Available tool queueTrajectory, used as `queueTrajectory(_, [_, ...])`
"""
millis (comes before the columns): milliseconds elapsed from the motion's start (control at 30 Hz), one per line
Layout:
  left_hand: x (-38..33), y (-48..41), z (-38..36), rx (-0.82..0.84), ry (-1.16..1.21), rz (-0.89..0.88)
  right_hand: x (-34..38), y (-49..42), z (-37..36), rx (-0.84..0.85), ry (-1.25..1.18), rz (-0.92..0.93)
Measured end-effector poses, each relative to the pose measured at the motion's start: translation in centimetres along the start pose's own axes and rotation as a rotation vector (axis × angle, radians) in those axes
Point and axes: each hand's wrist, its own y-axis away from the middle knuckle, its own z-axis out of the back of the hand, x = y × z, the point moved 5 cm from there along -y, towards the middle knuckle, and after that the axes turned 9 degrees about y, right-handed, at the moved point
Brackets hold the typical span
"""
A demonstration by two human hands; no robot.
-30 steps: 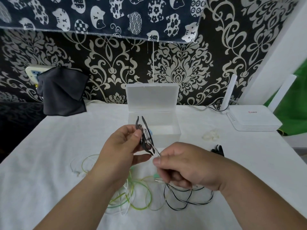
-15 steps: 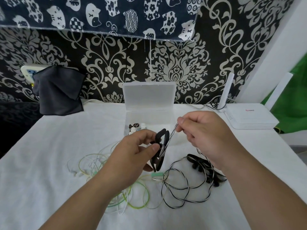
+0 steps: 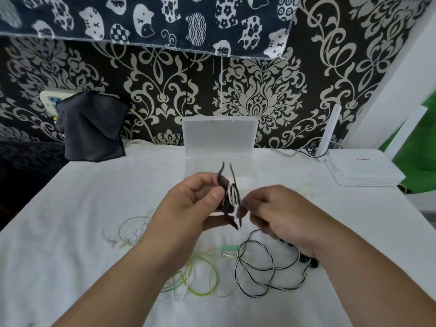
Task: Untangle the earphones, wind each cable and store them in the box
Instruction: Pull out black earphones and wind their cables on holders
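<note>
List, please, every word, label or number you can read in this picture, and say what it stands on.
No text here can be read.
White router: small red logo on its top, too blurred to read.
Clear box: no label shows.

A white router sits on the table at right; a dark cloth hangs back left.

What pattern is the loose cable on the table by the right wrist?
The cable is black with white stripes; the head view shows it.
</note>
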Motion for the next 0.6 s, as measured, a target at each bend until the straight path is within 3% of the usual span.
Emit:
queueTrajectory(100, [-0.5,-0.2,0.8,-0.092,0.087,-0.001,0.6,0.5,-1.5,0.15,-0.037,0.041])
queueTrajectory(367, [-0.1,-0.3,1.2,-0.151,0.178,0.052,1.6,1.4,-2.1,0.324,0.042,0.151])
queueTrajectory(500, [0.1,-0.1,1.3,-0.183,-0.001,0.016,1.5,1.8,-2.0,0.375,0.022,0.123])
queueTrajectory(600, [-0.3,0.1,1.4,-0.219,-0.228,-0.048,1.7,1.9,-1.4,0.318,0.007,0.082])
